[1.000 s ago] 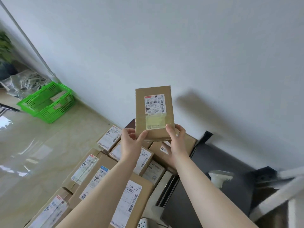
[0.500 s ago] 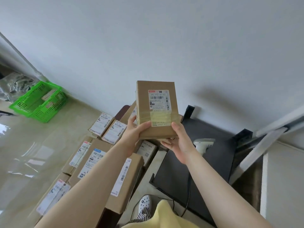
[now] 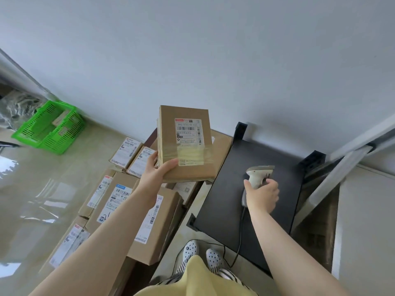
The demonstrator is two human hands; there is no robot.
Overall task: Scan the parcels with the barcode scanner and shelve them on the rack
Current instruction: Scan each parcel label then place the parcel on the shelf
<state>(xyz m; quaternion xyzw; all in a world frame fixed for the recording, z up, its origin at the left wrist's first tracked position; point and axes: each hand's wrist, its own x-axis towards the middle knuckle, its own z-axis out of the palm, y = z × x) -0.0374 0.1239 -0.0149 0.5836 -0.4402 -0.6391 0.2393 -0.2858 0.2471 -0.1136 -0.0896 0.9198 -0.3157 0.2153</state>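
The parcel [image 3: 185, 144], a flat brown cardboard box, is being held up in front of the pale wall with its white shipping label [image 3: 188, 130] and a strip of yellowish tape facing the camera; the left hand [image 3: 157, 172] is gripping it at the lower left corner, thumb lying across the front face and fingers curling behind the left edge. Off to the right, the barcode scanner [image 3: 257, 175] is sitting on the black table [image 3: 226, 201], its grey-white head pointing right; the right hand [image 3: 261, 196] is wrapping around its handle, fingers curled tight on the grip, and the scanner's cable [image 3: 241, 236] is trailing down toward the floor. Below the raised parcel, more cardboard parcels [image 3: 132, 210] with labels are lying stacked together on the glossy floor [image 3: 32, 199]; a green plastic basket [image 3: 50, 127] is sitting near the wall at the left; pale metal rack rails [image 3: 350, 161] are slanting in at the right edge.
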